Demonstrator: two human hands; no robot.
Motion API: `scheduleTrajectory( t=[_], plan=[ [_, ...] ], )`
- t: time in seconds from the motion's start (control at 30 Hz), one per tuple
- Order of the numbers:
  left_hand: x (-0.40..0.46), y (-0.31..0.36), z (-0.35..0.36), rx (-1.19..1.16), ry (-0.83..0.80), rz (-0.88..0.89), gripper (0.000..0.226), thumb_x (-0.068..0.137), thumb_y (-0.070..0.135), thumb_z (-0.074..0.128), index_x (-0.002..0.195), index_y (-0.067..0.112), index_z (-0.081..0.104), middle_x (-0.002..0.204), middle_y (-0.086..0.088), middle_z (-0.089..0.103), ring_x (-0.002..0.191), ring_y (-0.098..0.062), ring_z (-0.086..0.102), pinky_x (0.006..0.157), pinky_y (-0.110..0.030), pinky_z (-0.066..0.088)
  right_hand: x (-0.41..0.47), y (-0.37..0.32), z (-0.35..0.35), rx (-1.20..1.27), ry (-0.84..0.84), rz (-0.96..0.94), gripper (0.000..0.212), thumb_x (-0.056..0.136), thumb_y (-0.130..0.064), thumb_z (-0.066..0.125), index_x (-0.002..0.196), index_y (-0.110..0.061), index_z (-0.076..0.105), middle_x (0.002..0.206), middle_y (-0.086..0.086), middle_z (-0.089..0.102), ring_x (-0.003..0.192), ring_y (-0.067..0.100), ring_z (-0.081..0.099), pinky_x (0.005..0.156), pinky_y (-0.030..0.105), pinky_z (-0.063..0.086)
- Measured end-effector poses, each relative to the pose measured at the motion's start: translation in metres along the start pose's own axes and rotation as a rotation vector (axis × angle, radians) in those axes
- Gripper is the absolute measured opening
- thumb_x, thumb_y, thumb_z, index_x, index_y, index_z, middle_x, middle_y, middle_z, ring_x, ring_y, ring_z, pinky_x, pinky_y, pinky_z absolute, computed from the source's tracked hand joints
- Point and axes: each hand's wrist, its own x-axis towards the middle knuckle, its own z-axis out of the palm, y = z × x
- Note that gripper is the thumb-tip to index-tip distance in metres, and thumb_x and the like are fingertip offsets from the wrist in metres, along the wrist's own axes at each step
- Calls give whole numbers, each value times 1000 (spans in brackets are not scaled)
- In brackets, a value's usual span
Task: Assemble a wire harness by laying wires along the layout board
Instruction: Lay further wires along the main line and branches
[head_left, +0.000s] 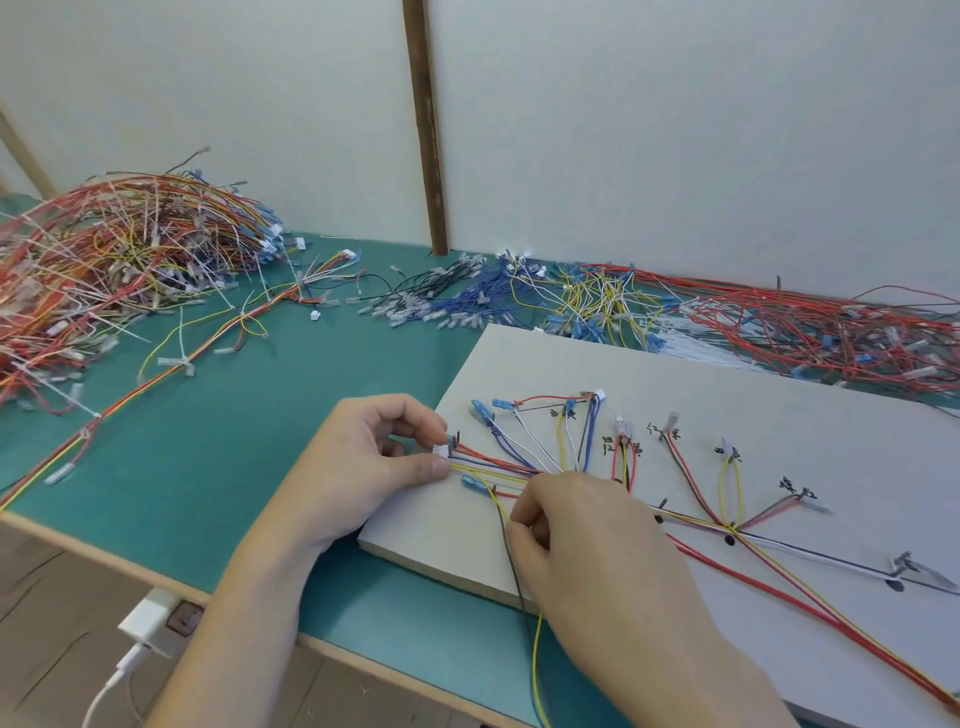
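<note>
Layout board (753, 395): pale panel lying flat on the green table (249, 457), carrying coloured wires (524, 457) fanned along handwritten marks. Left hand (363, 467): thumb and forefinger pinching a small white connector (441, 451) at the board's left edge. Right hand (587, 540): fingers curled, pinching yellow and black wires (501, 512) near the board's front edge. Loose wire heaps (119, 260) lie at the table's far side.

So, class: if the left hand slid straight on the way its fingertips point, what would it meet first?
The left hand points rightward across the layout board. Past the white connector it pinches, it would probably meet the fanned wire bundle, then the right hand; depth is unclear.
</note>
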Motion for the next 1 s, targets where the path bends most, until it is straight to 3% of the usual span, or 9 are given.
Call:
scheduleTrajectory(
  t=[0.13, 0.43, 0.63, 0.73, 0.87, 0.93, 1.0],
  plan=[
    [1, -1, 1, 29, 16, 39, 30, 72, -5, 89, 76, 20, 73, 98, 0, 77, 87, -24, 65, 77, -41, 47, -1, -1, -2, -38, -27, -1, 17, 100, -31, 43, 98, -24, 58, 99, -7, 63, 97, 19, 58, 83, 36, 52],
    [3, -5, 2, 103, 34, 114, 29, 73, -5, 88, 69, 19, 71, 90, -2, 75, 86, -35, 66, 76, -39, 47, -4, 4, -2, 20, -43, -78, 20, 101, -36, 45, 106, -25, 61, 102, -9, 62, 101, 14, 57, 89, 34, 49],
    [5, -5, -9, 172, -43, 104, 19, 71, 18, 92, 79, 20, 75, 94, 1, 77, 83, -34, 68, 78, -41, 54, 0, 33, -36, 264, -50, -25, 14, 91, -40, 61, 96, -32, 71, 83, -19, 70, 79, -1, 63, 71, 19, 52],
    [8, 3, -16, 227, -98, 105, 29, 62, 36, 90, 82, 22, 76, 97, 4, 77, 85, -40, 67, 80, -48, 57, 21, 67, -69, 187, 59, -4, 10, 89, -32, 65, 86, -32, 74, 76, -21, 70, 72, -1, 65, 67, 21, 53],
    [29, 22, -29, 385, -250, 136, 42, 55, 52, 89, 88, 29, 78, 99, 5, 75, 77, -47, 56, 67, -48, 49, 72, 128, -105, 154, 144, 172, 14, 91, -18, 67, 87, -26, 78, 73, -11, 73, 73, 9, 69, 62, 22, 49],
    [42, 34, -30, 355, -282, 151, 44, 53, 52, 91, 89, 29, 79, 97, -3, 73, 72, -35, 58, 65, -35, 46, 95, 158, -111, 136, 184, 231, 15, 92, -13, 65, 94, -20, 79, 78, -4, 72, 75, 17, 68, 63, 23, 46],
    [60, 46, -20, 264, -277, 168, 39, 57, 48, 91, 88, 28, 79, 92, -6, 74, 67, -8, 60, 64, -19, 48, 116, 176, -111, 80, 201, 239, 18, 91, -9, 64, 100, -16, 79, 74, -6, 69, 67, 10, 62, 60, 21, 44]
  ],
)
